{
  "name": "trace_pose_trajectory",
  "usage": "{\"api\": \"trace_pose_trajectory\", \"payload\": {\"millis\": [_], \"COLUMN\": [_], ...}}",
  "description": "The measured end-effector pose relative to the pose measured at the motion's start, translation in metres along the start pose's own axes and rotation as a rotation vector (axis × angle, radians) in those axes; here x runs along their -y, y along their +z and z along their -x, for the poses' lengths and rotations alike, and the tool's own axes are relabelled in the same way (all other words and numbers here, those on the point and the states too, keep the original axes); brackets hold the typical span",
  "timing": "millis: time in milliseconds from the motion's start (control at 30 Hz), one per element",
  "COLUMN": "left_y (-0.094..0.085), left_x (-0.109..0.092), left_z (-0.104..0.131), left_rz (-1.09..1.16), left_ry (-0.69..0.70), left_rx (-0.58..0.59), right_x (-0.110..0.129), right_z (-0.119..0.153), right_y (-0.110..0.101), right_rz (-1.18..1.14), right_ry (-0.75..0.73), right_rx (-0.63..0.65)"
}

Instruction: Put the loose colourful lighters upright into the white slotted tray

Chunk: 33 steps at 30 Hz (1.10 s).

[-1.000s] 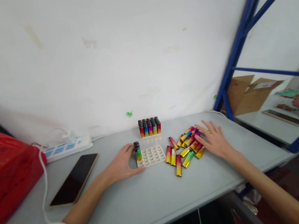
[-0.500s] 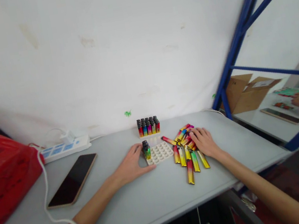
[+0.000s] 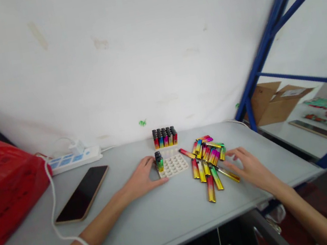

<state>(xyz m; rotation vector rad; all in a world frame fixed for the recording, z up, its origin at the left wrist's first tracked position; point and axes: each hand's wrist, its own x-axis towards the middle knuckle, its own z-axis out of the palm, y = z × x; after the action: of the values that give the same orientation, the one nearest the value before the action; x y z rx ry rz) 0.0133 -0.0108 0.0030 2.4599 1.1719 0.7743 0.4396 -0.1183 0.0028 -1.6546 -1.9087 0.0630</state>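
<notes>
The right hand (image 3: 251,167) has slid back off the loose lighters (image 3: 207,161), fingers spread and empty — the pile sits fanned out beside it. The left hand (image 3: 142,180) still steadies the white tray (image 3: 173,165) (few lighters slotted), fingers loosely open; the full tray (image 3: 164,137) waits behind.

The long shiny loose lighters (image 3: 209,164) on the flat grey table (image 3: 155,221) fade from red and pink to yellow, with some green and blue. Left of them sits a square white plastic tray (image 3: 173,165) dotted with round holes; the lighters standing in its corner (image 3: 159,161) have black tops and green, yellow bodies. Behind the tray, a full block of rainbow lighters (image 3: 165,137) has black tops. Far left of it are a flat black phone (image 3: 83,193) and a crinkly red plastic bag (image 3: 2,184).
</notes>
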Motion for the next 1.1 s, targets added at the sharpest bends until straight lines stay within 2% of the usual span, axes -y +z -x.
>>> {"api": "trace_pose_trajectory", "payload": {"millis": [133,233,333,433,600,733,833,967,1033,1100], "left_y": [0.002,0.003,0.002,0.002,0.002,0.002,0.001,0.001,0.001,0.001], "left_x": [0.002,0.003,0.004,0.005,0.007,0.005,0.003,0.001,0.001,0.001], "left_z": [0.000,0.000,0.000,0.001,0.001,0.002,0.002,0.003,0.003,0.003], "left_rz": [-0.001,-0.007,-0.015,-0.023,-0.040,-0.022,-0.015,-0.014,-0.016,-0.015], "left_ry": [0.001,0.011,0.010,0.006,0.014,0.024,0.022,0.028,0.033,0.032], "left_rx": [-0.020,-0.020,-0.013,-0.013,0.004,0.009,0.005,0.009,0.008,0.009], "right_x": [0.009,0.011,0.015,0.029,0.073,0.110,0.132,0.145,0.143,0.139], "right_z": [0.027,0.019,-0.010,-0.044,-0.099,-0.136,-0.151,-0.151,-0.146,-0.142], "right_y": [-0.007,-0.009,-0.010,-0.004,0.024,0.045,0.060,0.085,0.097,0.105], "right_rz": [-0.039,-0.134,-0.338,-0.704,-1.164,-1.378,-1.457,-1.477,-1.398,-1.226], "right_ry": [0.020,0.039,0.082,0.122,0.226,0.257,0.227,0.241,0.269,0.206], "right_rx": [0.146,0.175,0.160,0.171,0.190,0.194,0.214,0.185,0.178,0.175]}}
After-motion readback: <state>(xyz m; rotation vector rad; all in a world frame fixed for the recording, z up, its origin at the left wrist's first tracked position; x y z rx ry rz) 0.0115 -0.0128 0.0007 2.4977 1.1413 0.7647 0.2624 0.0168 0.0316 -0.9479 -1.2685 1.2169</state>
